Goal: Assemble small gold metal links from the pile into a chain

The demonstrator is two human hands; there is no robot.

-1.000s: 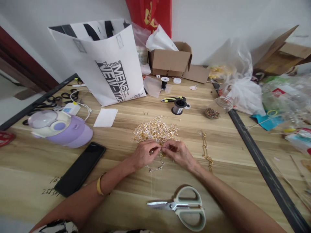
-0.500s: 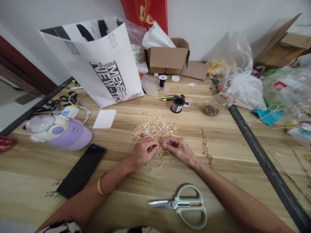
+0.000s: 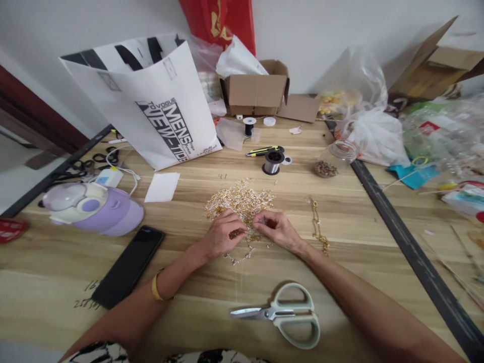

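Observation:
My left hand (image 3: 224,234) is closed in a pinch at the near edge of a pile of small gold and silver beads (image 3: 242,195). From its fingertips a thin beaded chain (image 3: 239,260) loops down onto the table. My right hand (image 3: 278,229) faces it, thumb and forefinger pinched close to the left fingertips. What sits between the right fingertips is too small to make out. A few loose gold beads lie below the hands. Nearer to me are scissors (image 3: 278,313) with pale handles, lying with their blades toward the left.
A gold chain (image 3: 316,224) lies right of my right hand. Behind the pile stand a wire spool (image 3: 272,164), a cutter knife (image 3: 264,150) and a jar of beads (image 3: 327,169). On the left are a phone (image 3: 128,267), a purple bottle (image 3: 98,207) and a white bag (image 3: 151,108).
The view has shifted slightly. My right hand's fingers have loosened their curl a little, leaving a wider gap behind the pinch. My left hand stays in nearly the same place.

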